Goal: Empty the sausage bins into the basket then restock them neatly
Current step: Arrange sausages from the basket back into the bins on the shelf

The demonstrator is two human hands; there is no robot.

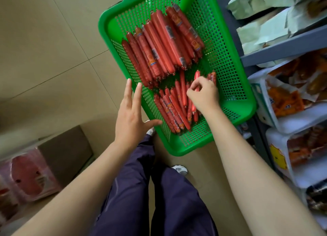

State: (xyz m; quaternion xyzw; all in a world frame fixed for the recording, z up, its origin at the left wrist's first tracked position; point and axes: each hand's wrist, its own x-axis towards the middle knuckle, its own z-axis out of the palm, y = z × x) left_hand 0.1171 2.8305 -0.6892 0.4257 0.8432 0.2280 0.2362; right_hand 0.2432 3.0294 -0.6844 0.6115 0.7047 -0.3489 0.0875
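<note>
Over the green basket (235, 115), the right hand (205, 94) pinches a small red sausage (196, 81) from the near pile while the left hand (131, 115) hovers, fingers spread wide, holding nothing.

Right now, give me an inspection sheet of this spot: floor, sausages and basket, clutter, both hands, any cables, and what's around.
Surface: beige tiled floor; the green basket sits on it.
Job's things: long sausages stacked at the basket's far end; short sausages loosely piled at the near end.
Clutter: cardboard box and red packets at lower left.
Hands: left hand open, fingers spread, by the basket's left rim; right hand pinches short sausages inside the basket.
Cables: nothing seen.
Surroundings: shelf unit on the right with pale green bags and white bins of orange snack packets.
</note>
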